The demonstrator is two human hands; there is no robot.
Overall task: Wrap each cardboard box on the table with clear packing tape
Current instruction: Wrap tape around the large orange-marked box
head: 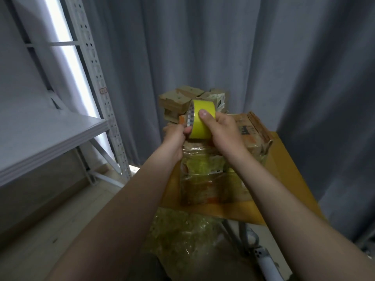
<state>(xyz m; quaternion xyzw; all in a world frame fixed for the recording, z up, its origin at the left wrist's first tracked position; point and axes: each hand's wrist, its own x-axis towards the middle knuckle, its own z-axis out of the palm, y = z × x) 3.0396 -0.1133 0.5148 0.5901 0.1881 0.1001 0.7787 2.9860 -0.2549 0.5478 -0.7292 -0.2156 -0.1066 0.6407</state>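
One box (205, 179) looks taped, other boxes (251, 130) bare; your left hand (175, 136) and right hand (221, 130) both grip the tape roll (200, 122).

Both hands gripping yellow tape roll (202, 119) above taped cardboard box (205, 179), grey curtain (243, 47) behind

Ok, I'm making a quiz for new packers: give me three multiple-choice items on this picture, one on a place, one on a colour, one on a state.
1. Where is the roll? A on the shelf; B held up over the table; C on the floor.
2. The roll's colour? A yellow; B blue; C red.
3. The right hand? A open; B grips the roll; C presses a box.
Key: B, left hand and right hand hold it up; A, its band is yellow; B, it curls round the roll.
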